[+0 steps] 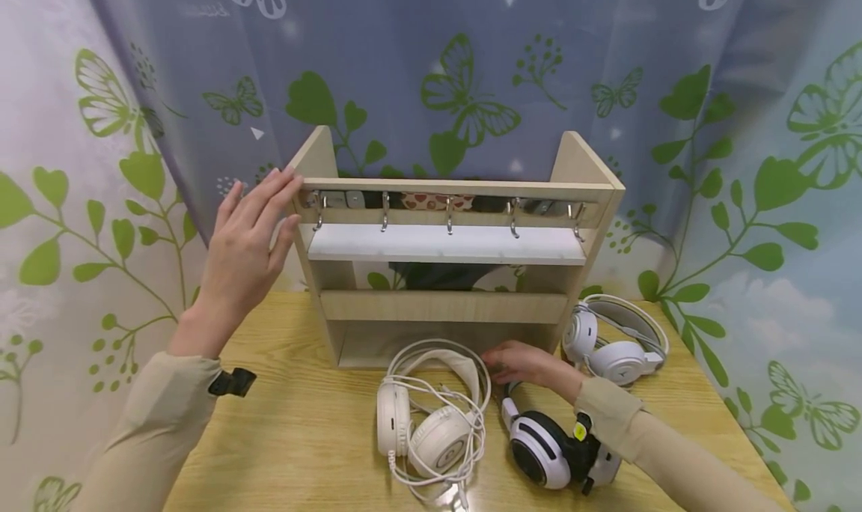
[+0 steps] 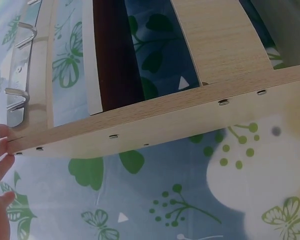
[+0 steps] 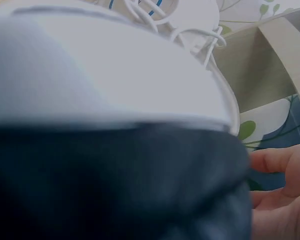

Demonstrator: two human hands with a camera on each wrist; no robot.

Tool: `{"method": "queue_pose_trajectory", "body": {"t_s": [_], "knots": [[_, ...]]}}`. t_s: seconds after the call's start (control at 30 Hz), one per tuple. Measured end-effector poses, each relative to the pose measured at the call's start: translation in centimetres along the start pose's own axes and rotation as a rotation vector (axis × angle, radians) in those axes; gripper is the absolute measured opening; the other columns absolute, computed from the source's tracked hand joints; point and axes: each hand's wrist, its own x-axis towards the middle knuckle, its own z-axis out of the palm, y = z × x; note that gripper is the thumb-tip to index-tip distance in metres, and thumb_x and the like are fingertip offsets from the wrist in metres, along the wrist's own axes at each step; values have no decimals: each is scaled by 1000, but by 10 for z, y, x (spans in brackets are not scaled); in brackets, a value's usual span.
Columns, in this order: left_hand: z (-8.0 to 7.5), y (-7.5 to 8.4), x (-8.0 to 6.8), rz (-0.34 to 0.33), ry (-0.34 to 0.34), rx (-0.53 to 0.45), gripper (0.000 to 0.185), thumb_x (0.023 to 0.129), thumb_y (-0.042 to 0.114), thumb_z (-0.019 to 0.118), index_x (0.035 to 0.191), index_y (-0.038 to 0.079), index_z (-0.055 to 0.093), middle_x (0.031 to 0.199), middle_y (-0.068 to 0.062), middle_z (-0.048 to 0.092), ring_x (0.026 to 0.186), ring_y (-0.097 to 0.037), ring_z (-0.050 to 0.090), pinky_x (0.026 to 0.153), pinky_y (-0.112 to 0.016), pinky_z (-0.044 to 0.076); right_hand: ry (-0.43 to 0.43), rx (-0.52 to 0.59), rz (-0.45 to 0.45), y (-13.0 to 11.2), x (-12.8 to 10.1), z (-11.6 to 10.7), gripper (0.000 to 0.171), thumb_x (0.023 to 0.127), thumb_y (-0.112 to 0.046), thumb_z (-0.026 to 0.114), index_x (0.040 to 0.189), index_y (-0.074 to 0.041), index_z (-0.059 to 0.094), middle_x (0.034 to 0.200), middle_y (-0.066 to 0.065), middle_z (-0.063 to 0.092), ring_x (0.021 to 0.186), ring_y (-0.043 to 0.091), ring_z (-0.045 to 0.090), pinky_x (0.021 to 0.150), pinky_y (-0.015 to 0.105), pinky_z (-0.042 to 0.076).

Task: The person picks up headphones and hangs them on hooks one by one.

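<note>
My left hand (image 1: 245, 242) rests on the upper left corner of a light wooden rack (image 1: 444, 308); its fingers look mostly straight, and the left wrist view catches only fingertips (image 2: 4, 167) at the board's end. My right hand (image 1: 528, 366) holds the headband of the black-and-white headphones (image 1: 541, 452), with the fingertips partly hidden. In the right wrist view, their blurred ear cup (image 3: 115, 175) covers much of the picture, and thumb and fingers reach behind it. Cream-white headphones (image 1: 441, 441), wrapped in their cable, lie just left of that hand.
A metal strip with several hooks (image 1: 449, 216) runs along the rack's upper front board. Another white pair of headphones (image 1: 618, 358) lies by the rack's right side. Everything stands on a wood-grain table (image 1: 283, 437), with a butterfly-and-leaf patterned curtain (image 1: 390, 70) behind.
</note>
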Motion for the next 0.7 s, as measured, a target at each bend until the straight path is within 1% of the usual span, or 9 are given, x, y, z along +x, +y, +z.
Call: {"method": "queue_pose_trajectory", "body": {"t_s": [0.1,0.23,0.4,0.5,0.63,0.7], "knots": [[0,0,0,2,5,7,48,110,35,40,149,9,51,152,-10,51,143,-29,44,124,-51,19,-12,9,4,0,2,2,43,101,-6,48,131,24,45,121,25,59,100,26,62,98,44,52],[0,1,0,-3,11,6,47,110,33,42,149,8,51,151,-10,52,143,-29,45,124,-51,19,-34,9,5,1,5,3,42,101,-5,47,131,25,45,118,24,61,100,25,63,98,43,53],[0,3,0,-10,21,3,45,109,29,45,148,8,52,151,-11,52,142,-30,46,124,-51,20,-34,-18,17,-1,5,4,40,101,-6,48,128,23,47,113,21,63,97,23,64,97,44,54],[0,4,0,-16,26,-4,44,109,28,47,147,7,53,150,-11,52,142,-30,46,124,-51,20,-42,-19,26,-2,6,4,38,102,-8,48,126,21,50,113,23,65,97,23,65,96,43,55],[1,4,1,-26,25,-14,44,109,29,46,147,8,53,151,-11,52,142,-30,45,124,-51,20,-54,1,24,-2,6,1,38,101,-9,48,125,21,51,118,30,66,101,28,67,97,43,54],[1,5,1,-28,25,-15,44,109,30,46,147,8,53,151,-11,52,142,-30,45,124,-51,20,-52,17,23,-2,5,0,39,101,-9,48,125,21,51,118,32,66,101,28,68,97,44,55]]}}
